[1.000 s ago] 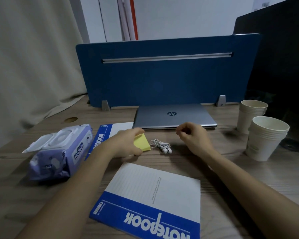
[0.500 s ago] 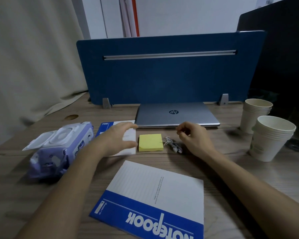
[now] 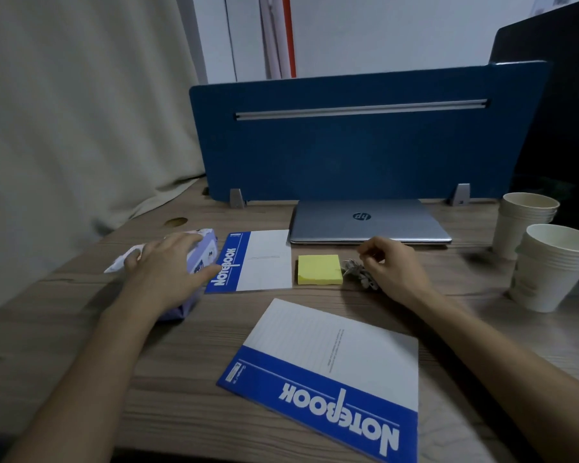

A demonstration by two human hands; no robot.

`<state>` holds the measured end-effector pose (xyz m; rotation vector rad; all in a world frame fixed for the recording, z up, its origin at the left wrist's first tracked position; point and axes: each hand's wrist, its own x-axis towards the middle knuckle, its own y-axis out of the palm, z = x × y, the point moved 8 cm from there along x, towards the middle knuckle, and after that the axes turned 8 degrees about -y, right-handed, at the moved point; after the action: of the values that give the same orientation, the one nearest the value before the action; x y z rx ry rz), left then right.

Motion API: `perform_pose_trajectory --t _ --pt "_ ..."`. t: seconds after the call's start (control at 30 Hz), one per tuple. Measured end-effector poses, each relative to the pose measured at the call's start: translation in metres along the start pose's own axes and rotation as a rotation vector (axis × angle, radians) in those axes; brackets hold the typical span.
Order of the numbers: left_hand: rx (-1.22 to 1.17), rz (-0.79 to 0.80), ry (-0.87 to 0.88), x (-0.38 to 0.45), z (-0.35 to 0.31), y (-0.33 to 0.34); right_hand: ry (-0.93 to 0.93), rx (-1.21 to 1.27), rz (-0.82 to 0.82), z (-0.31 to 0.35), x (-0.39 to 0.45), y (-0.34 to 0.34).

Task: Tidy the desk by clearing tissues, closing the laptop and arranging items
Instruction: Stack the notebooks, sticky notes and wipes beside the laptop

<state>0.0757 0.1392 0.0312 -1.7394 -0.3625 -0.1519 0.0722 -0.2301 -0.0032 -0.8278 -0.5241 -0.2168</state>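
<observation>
Lilac soft wet-wipe pack [image 3: 199, 259] lies under the spread, not yet clasping left hand [image 3: 168, 265] on the wooden surface [image 3: 188, 355] (silver laptop [image 3: 368, 222] already shut), right hand [image 3: 390, 262] loosely curled beside tangled white earphones [image 3: 356, 272], so arranging continues.

A wood-grain surface [image 3: 81, 345] runs under dim light. Beyond the fingers a dark blue divider panel [image 3: 365, 152] stands upright with a silver rail [image 3: 361, 110] across it. A beige curtain [image 3: 74, 111] hangs left; a white wall [image 3: 398, 31] rises behind.
</observation>
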Motion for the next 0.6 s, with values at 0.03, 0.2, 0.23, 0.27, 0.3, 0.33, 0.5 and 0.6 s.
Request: perform_pose_trajectory --t 0.03,0.2,0.23,0.27,0.3,0.33,0.5,0.6 --pt "0.002 -0.005 -0.022 -0.001 0.003 0.002 -0.005 -0.001 0.004 0.001 -0.001 0.001" --pt "-0.146 -0.044 -0.297 -0.004 0.048 0.006 -0.089 -0.02 0.048 0.016 -0.006 0.011" --pt "-0.198 -0.034 -0.358 -0.004 0.059 0.008 -0.117 -0.037 0.054 0.02 -0.006 0.013" --pt "-0.253 -0.024 -0.412 -0.005 0.067 0.01 -0.141 -0.061 0.062 0.024 -0.006 0.015" --pt "-0.307 -0.017 -0.451 -0.005 0.073 0.012 -0.155 -0.082 0.072 0.027 -0.006 0.017" --pt "-0.357 -0.017 -0.472 -0.005 0.076 0.013 -0.162 -0.095 0.083 0.028 -0.006 0.018" --pt "-0.467 -0.213 -0.25 -0.006 0.052 -0.011 -0.161 -0.106 0.094 0.028 -0.005 0.02" --pt "-0.405 -0.358 -0.025 -0.01 0.032 -0.027 -0.153 -0.109 0.085 0.027 -0.005 0.019"
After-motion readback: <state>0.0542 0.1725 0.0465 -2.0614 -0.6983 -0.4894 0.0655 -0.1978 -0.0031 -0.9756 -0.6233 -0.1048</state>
